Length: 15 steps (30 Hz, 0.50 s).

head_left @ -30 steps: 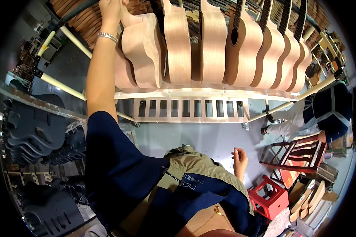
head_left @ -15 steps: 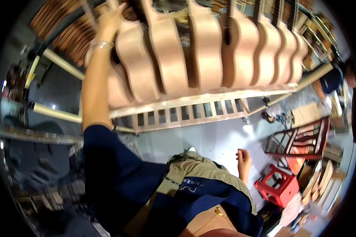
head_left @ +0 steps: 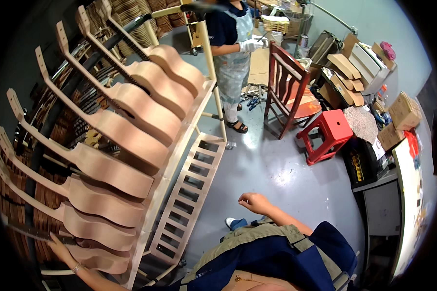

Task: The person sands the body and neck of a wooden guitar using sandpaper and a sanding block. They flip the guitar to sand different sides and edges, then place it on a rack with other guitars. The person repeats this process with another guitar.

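My left hand (head_left: 59, 247) is closed around the neck of the nearest unfinished guitar (head_left: 99, 258), close to where the neck joins the body. That guitar stands at the near end of a row of several bare-wood guitars (head_left: 131, 128), set on edge with their necks pointing up and left. A pale rack (head_left: 162, 194) carries them, with a slatted shelf below. My right hand (head_left: 255, 202) hangs over the floor in front of my body, its fingers loosely curled in and nothing visible in them.
A person in an apron (head_left: 232, 63) and white gloves stands beyond the rack's far end. Right of them are a dark red wooden chair (head_left: 291, 87) and a red plastic stool (head_left: 327, 133). Cartons (head_left: 404, 110) and a workbench (head_left: 408, 194) line the right side.
My view has swung right, putting the rack on the left and bringing the other person and workbench into fuller view. My left hand stays at the guitar neck; my right is raised farther forward.
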Available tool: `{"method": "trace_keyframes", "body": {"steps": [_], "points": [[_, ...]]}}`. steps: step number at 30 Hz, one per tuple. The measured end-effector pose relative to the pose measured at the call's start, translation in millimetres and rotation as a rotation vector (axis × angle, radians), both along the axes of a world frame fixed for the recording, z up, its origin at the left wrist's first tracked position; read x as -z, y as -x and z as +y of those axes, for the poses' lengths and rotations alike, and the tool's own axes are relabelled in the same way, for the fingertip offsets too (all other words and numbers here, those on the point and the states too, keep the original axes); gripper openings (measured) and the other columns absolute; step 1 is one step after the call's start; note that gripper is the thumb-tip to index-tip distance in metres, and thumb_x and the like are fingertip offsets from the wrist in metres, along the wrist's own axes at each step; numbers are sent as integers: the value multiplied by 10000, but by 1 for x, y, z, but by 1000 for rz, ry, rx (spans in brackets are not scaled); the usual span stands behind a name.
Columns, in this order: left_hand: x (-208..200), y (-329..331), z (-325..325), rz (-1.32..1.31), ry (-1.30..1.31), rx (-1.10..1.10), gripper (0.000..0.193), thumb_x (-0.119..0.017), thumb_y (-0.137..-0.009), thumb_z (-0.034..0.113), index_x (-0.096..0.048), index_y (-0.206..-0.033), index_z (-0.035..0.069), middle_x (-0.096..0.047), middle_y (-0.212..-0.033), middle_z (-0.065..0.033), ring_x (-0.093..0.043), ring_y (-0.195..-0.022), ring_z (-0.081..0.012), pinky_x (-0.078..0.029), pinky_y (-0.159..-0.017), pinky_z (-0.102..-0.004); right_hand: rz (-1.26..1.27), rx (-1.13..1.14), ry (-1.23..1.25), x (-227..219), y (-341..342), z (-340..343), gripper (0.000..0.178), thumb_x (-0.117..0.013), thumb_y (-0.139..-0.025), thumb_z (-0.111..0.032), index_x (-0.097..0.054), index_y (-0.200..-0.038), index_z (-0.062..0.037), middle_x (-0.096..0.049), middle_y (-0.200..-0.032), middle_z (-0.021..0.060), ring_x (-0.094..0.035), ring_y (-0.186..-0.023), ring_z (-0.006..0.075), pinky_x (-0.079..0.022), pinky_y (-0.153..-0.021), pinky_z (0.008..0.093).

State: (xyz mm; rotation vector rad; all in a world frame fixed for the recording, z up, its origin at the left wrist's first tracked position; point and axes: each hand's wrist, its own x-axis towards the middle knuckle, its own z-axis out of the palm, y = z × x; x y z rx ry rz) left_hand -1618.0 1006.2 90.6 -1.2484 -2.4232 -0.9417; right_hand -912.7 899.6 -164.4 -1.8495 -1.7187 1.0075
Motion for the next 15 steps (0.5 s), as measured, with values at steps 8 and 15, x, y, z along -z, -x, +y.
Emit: {"method": "trace_keyframes", "body": {"steps": [8,15], "points": [[-30,-286,-160,240,-213,-192,699,-462,-910,417,-275,-1289,-140,-598,-870,-326,-604,-736,-435,-489,-606,-469,4,116,-22,16,-77,-79,218,-565,-859,-304,-635,-955,-122,-654,-854,85,-619,-798,267,-488,-681,374],[76,-392,-225,-88,-184,372,427,-412,-970,279,-562,-1038,-115,-623,-989,-192,-600,-848,-247,-470,-778,-349,100,67,-83,17,-152,-148,226,-562,-860,-300,-637,-953,-109,-655,-851,97,-622,-770,282,-487,-671,367]]}}
